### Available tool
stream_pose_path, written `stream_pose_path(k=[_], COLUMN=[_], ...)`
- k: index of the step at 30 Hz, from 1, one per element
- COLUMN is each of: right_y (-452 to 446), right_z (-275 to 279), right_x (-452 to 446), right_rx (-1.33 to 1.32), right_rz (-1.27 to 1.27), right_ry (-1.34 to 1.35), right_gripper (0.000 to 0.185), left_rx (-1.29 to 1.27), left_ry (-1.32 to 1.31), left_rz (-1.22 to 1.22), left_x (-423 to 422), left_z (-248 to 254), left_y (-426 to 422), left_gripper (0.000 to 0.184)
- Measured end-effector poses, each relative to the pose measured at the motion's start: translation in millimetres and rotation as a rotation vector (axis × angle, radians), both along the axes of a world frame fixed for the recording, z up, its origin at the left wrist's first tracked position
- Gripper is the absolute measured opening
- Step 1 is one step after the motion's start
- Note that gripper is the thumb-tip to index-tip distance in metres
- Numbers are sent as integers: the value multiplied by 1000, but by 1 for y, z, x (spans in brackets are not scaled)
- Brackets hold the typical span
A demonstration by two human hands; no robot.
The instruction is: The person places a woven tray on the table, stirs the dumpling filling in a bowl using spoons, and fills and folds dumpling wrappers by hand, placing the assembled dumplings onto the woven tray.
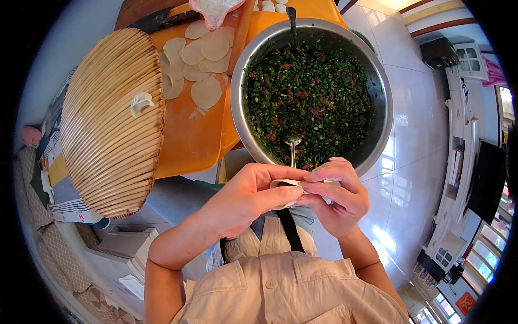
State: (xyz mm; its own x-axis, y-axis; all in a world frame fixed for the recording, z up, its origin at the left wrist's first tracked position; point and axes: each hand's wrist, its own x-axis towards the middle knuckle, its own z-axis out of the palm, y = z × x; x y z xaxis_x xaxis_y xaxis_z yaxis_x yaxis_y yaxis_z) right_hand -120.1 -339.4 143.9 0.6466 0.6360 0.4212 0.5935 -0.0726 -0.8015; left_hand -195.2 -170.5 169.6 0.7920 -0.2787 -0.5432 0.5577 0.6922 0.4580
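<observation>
A folded dumpling (286, 189) of pale dough is held between my two hands, just in front of a big steel bowl (236, 102). My left hand (253, 197) wraps its thumb and fingers around one side. At the other end, the fingers of my right hand (337, 194) pinch the dough edge. Inside the bowl lies a chopped green and reddish filling (313, 102). A metal spoon (293, 143) rests in it on the near side, its handle partly behind my hands. Another utensil handle (292, 19) sticks out at the far rim.
One finished dumpling (141, 103) sits on a round slatted tray (108, 140) at left. Several round wrappers (206, 93) lie on the orange board (189, 146). A dark-bladed knife (162, 21) and a pink-edged container of flour (216, 8) are behind. White dough pieces (270, 6) lie farther back.
</observation>
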Motion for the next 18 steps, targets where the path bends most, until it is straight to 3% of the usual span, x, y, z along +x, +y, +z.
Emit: stream_pose_path(k=[5, 11, 18], right_y=[-1, 0, 0], right_z=[4, 4, 10], right_x=[0, -4, 7], right_rx=[-21, -33, -134], right_rz=[-101, -173, -91], right_ry=[-84, -138, -315], right_gripper=[16, 12, 21], left_rx=[-145, 194, 300], left_ry=[-78, -271, -328], left_rz=[54, -63, 40], left_x=[-3, -3, -7], left_z=[-3, -4, -9], left_y=[0, -3, -9], left_gripper=[42, 46, 44])
